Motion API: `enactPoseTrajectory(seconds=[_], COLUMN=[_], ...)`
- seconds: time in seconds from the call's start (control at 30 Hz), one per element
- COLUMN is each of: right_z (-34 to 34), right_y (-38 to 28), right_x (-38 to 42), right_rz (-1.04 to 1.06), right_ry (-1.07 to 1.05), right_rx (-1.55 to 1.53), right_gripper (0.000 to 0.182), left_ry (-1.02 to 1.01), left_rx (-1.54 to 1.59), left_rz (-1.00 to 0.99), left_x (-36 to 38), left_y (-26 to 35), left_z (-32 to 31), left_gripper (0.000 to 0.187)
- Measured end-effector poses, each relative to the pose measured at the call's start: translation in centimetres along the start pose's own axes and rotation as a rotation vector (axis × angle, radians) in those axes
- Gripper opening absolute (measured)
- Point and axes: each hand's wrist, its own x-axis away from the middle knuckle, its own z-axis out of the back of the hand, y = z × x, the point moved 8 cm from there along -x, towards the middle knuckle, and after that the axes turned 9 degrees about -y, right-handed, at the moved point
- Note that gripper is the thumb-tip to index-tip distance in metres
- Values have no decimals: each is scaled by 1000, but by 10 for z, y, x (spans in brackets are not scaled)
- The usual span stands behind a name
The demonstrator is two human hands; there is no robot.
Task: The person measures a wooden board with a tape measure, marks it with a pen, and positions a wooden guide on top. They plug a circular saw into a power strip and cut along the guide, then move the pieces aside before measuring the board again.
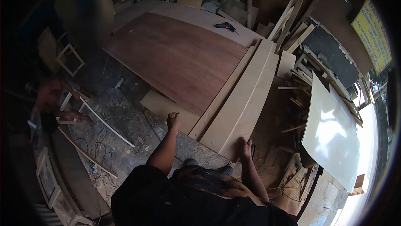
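Note:
My left hand is closed, with its fingers curled, above a pale board at the near end of the large reddish-brown plywood sheet. Whatever it holds, if anything, is hidden. At the near right corner of a long pale plywood panel, my right hand is closed around the edge. That panel runs away from me and has a lengthwise step or seam. Left of it, a narrow wooden strip lies alongside the reddish-brown sheet.
A cordless drill lies on the far part of the work surface. Another person is low at the left, near long thin strips. Wood offcuts and a glossy white sheet stand on the right. Cables trail over the floor.

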Motion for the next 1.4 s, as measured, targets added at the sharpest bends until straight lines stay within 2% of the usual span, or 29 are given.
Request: enactPoseTrajectory(seconds=[0.03,0.07,0.1,0.17,0.2,0.23,0.3,0.33,0.37,0.43,0.5,0.57,0.63,0.7,0.83,0.9,0.93,1.0,1.03,1.1,1.27,1.33,1.37,1.4], right_z=[5,2,5,7,3,6,18,28,36,34,36,30,21,36,52,57,65,85,98,134,189,206,214,223], right_y=[6,8,9,4,-11,-15,-16,-3,-6,-20,-38,-58,-100,-112,-117,-146,-151,-152,-154,-161,-133,-115,-104,-92], right_x=[2,-2,0,9,26,38,66,69,76,88,89,95,109,124,149,184,196,221,238,293,404,450,470,490], right_rz=[-7,134,134,160,102,108,148,91,75,78,145,177,118,168,240,199,235,281,276,357,356,334,410,393], right_ry=[53,-35,-49,-31,26,56,88,35,64,17,17,-8,18,83,117,183,227,301,344,543,904,1040,1095,1154], right_rx=[28,-28,-16,77,138,125,194,128,252,80,57,-66,78,251,193,155,121,30,11,49,34,17,-64,-89], right_gripper=[18,19,19,20,20,20,22,27,30,29,30,32,31,33,40,42,46,52,52,54,57,55,54,54], left_ry=[192,310,319,470,373,348,-187,-183,-182,-249,-567,-659,-728,-800,-824,-1000,-1020,-1136,-1170,-1372,-1558,-1652,-1666,-1709], left_rx=[-338,-455,-442,-125,352,331,946,934,916,900,1031,935,928,970,903,942,917,904,875,828,714,611,615,583], left_rz=[-114,29,39,459,489,479,444,422,406,244,143,99,12,-69,-137,-7,7,-92,-65,19,156,359,372,458], left_x=[8,19,28,59,76,75,66,70,75,73,101,94,97,122,119,144,148,158,169,206,286,328,347,372], left_y=[14,3,-4,-52,-57,-65,-83,-94,-108,-111,-55,-48,-30,11,31,60,70,102,113,131,127,107,101,89], left_z=[12,30,38,60,48,52,18,22,25,28,12,10,15,15,14,-10,-21,-54,-77,-144,-261,-310,-334,-359], left_gripper=[50,60,60,68,74,74,75,72,69,54,41,40,39,39,42,46,46,52,52,54,54,51,51,52])
